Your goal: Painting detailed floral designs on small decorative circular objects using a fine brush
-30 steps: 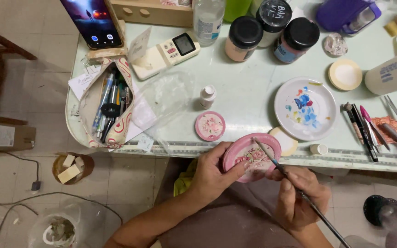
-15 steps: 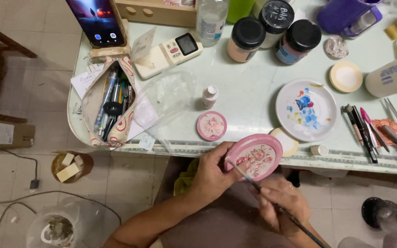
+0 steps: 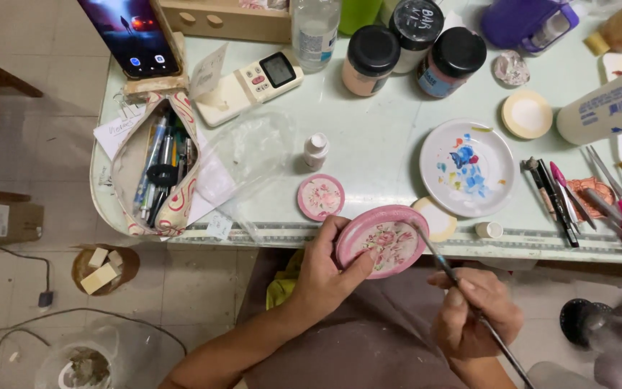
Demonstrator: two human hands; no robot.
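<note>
Bare table [image 3: 368,137] lies open at 12 o'clock from the pink plate [image 3: 381,240], between the small bottle [image 3: 316,151] and the paint dish [image 3: 468,167]. At 10 o'clock the small pink disc [image 3: 320,197] blocks. At 3 o'clock brushes [image 3: 552,191] crowd; the blurred corner beyond, perhaps, too.

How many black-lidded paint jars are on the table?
3, grouped at the table's far edge: a peach jar, a blue-labelled jar, and a third jar behind them. More may sit beyond the frame's top.
</note>
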